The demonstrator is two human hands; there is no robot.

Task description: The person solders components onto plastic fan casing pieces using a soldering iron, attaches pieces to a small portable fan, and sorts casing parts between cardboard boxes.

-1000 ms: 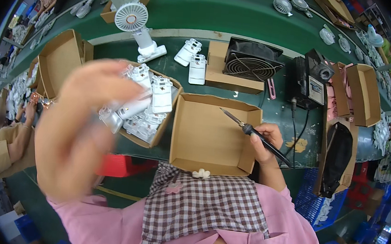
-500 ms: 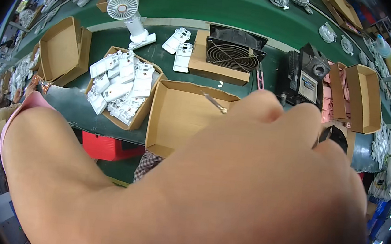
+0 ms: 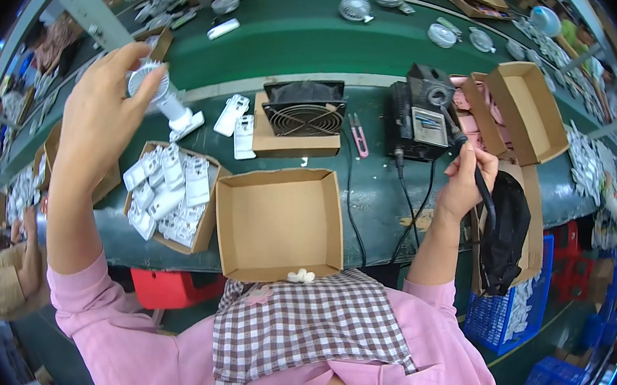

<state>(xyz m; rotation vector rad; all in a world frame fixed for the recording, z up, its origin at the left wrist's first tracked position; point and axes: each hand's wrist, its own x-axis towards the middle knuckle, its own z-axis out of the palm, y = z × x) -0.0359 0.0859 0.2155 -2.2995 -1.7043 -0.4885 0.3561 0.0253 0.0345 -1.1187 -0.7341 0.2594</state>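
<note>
At the upper left, my left hand (image 3: 105, 102) is raised at the head of a small white fan (image 3: 175, 113) on the bench. Its thumb lies across the fan head and its fingers curve over the top, seemingly gripping it. My right hand (image 3: 466, 179) holds a soldering iron (image 3: 464, 142) by its handle, beside the black soldering station (image 3: 421, 114). The iron's black cable hangs past the wrist; its tip is hard to make out. Before me sits a shallow cardboard box (image 3: 279, 223), with small pale pieces (image 3: 301, 276) at its near edge.
A box of white plastic housings (image 3: 167, 194) stands left; two more housings (image 3: 237, 122) lie behind. A black cooling fan (image 3: 304, 110) rests on cardboard, beside pink-handled snips (image 3: 359, 136). Pink parts (image 3: 471, 126) fill a box at right, near a black bag (image 3: 503, 237). Beyond runs a green conveyor (image 3: 286, 38).
A large hand and forearm that covered much of the view has gone. My left hand is now at the white fan. The iron, whose metal tip showed above the box, is now beside the station.
</note>
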